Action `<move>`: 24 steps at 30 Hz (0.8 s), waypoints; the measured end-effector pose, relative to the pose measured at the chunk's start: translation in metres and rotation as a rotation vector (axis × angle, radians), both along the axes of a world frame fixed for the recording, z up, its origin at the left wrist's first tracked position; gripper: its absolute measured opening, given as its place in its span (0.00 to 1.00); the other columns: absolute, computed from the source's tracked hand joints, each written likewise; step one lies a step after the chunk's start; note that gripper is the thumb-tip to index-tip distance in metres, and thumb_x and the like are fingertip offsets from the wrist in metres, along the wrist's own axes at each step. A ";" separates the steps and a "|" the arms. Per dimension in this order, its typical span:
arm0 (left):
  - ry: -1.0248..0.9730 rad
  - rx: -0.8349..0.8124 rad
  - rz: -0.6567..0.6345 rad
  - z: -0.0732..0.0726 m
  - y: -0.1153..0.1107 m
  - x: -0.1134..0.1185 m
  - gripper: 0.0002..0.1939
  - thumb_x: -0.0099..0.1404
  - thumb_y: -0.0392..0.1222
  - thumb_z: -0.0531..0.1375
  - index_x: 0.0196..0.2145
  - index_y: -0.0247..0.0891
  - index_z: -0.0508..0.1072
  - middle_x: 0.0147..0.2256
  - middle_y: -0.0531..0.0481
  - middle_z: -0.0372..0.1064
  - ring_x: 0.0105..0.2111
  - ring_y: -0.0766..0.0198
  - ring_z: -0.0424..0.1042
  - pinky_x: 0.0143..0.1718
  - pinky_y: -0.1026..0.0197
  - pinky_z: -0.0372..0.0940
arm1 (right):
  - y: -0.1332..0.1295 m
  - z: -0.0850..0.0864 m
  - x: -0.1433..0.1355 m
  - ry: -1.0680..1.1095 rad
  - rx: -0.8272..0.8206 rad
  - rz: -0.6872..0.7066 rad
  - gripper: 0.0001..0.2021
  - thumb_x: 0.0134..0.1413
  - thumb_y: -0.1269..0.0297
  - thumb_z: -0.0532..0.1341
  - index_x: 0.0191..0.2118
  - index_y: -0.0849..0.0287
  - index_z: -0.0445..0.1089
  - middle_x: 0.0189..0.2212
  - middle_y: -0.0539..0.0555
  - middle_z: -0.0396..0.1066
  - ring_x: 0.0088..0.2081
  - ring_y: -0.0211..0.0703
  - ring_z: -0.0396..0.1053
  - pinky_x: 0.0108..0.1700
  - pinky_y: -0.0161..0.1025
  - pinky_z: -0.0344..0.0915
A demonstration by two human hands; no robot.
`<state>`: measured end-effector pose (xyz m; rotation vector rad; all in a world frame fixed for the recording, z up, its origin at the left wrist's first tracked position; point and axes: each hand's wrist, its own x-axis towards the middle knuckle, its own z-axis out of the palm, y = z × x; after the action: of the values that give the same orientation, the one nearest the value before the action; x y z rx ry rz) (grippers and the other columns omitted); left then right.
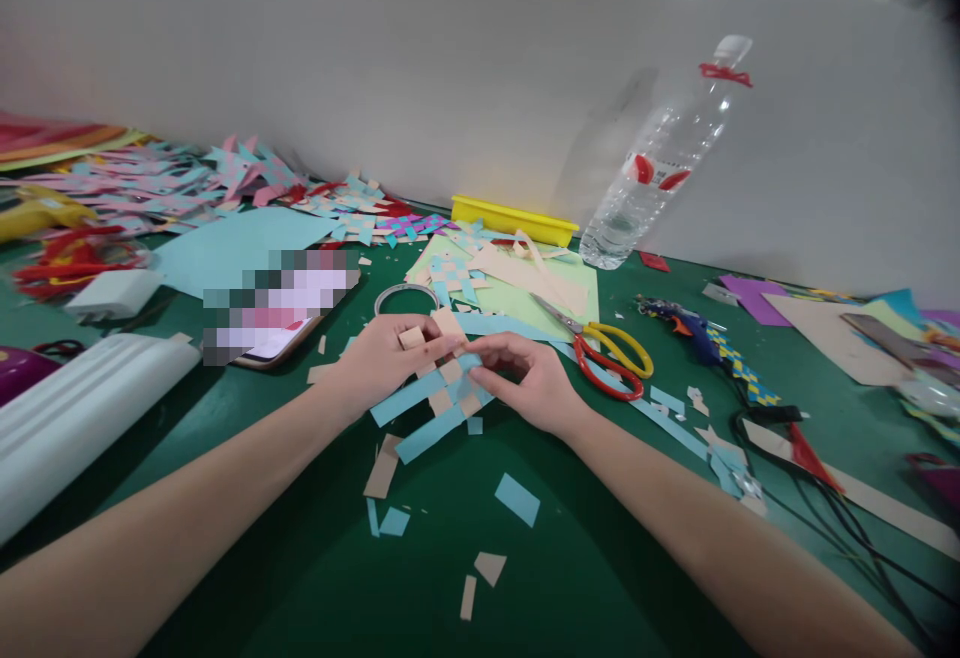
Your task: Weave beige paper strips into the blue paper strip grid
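Between my hands is a small woven piece of blue and beige paper strips [440, 400], its loose blue ends pointing to the lower left. My left hand [394, 353] grips its upper left side, thumb and fingers pressed together near a beige strip. On its right edge, my right hand [525, 378] pinches the weave with thumb and forefinger. The undersides of the fingers are hidden. Scissors [611, 348] with one red and one yellow handle lie just beyond my right hand. Behind my left hand rests a roll of tape [405, 300].
A phone [289, 313] and a white power adapter [112, 293] lie to the left. A water bottle [664, 173] leans at the wall beside a yellow tray [514, 220]. Paper scraps [517, 499] litter the green table [315, 558]. Black cables [832, 513] run along the right.
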<state>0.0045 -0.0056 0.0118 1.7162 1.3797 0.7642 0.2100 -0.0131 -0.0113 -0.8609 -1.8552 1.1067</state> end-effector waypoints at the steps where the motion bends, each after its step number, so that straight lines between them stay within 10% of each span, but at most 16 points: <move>1: -0.016 -0.011 0.004 0.000 0.000 0.000 0.17 0.59 0.56 0.58 0.26 0.39 0.73 0.24 0.52 0.70 0.25 0.65 0.66 0.25 0.64 0.59 | 0.000 0.000 0.000 -0.002 -0.002 -0.004 0.12 0.53 0.62 0.61 0.44 0.54 0.70 0.32 0.51 0.69 0.32 0.37 0.67 0.37 0.37 0.70; 10: -0.219 -0.061 -0.083 -0.009 0.008 -0.005 0.15 0.53 0.50 0.66 0.36 0.39 0.75 0.34 0.48 0.75 0.33 0.60 0.74 0.34 0.60 0.68 | 0.005 -0.001 0.004 0.003 0.091 -0.258 0.13 0.52 0.63 0.62 0.45 0.53 0.70 0.37 0.51 0.72 0.35 0.38 0.71 0.39 0.37 0.71; 24: 0.305 0.485 -0.030 -0.008 0.001 -0.004 0.13 0.61 0.51 0.58 0.31 0.39 0.74 0.32 0.50 0.75 0.31 0.61 0.72 0.31 0.62 0.62 | 0.006 -0.004 0.003 -0.073 0.191 -0.273 0.06 0.53 0.63 0.61 0.37 0.55 0.71 0.36 0.52 0.75 0.39 0.41 0.72 0.43 0.40 0.71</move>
<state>0.0005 -0.0041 0.0033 2.3028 1.4425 0.9003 0.2135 -0.0067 -0.0151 -1.0168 -1.8034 0.7268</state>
